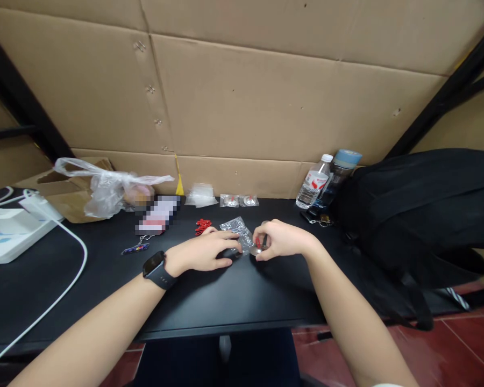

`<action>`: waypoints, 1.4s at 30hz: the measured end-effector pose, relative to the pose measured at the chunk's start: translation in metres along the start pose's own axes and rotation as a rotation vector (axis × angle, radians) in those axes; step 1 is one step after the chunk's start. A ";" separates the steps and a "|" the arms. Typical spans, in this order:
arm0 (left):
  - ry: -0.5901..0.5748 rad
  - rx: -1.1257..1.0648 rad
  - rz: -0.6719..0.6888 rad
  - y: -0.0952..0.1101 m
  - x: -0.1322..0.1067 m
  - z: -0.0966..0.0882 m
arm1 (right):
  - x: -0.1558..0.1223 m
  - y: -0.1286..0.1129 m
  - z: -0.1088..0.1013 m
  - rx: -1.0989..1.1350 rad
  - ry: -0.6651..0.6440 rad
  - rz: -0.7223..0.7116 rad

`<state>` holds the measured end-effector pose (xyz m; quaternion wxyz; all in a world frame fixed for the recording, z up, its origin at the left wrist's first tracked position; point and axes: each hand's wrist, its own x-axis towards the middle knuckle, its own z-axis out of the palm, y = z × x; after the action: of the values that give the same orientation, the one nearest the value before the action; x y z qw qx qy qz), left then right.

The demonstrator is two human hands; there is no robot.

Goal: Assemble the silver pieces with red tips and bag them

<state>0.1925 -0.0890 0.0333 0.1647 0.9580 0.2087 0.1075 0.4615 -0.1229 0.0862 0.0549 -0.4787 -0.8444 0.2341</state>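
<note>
My left hand (205, 251), with a black smartwatch (156, 270) on the wrist, rests on the black table (226, 298) and pinches the edge of a small clear plastic bag (239, 230). My right hand (277, 240) is closed on a small round silver piece with a red part (258, 248), right at the bag's mouth. A little heap of red pieces (203, 226) lies just behind my left hand.
Two small packed bags (239, 201) and a stack of clear bags (201, 194) lie by the cardboard wall. A water bottle (314, 181) and a blue-lidded flask (339, 172) stand right, beside a black backpack (419, 220). A white power strip (12, 228), cable, crumpled plastic bag (108, 188) and keychain (136, 248) lie left.
</note>
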 end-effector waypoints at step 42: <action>-0.163 0.029 -0.056 -0.004 -0.003 -0.006 | 0.027 -0.009 0.026 -0.253 0.219 0.119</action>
<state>0.1866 -0.0858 0.0367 0.1700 0.9596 0.2230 0.0216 0.4316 -0.1131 0.0635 0.0719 -0.5534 -0.8264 0.0750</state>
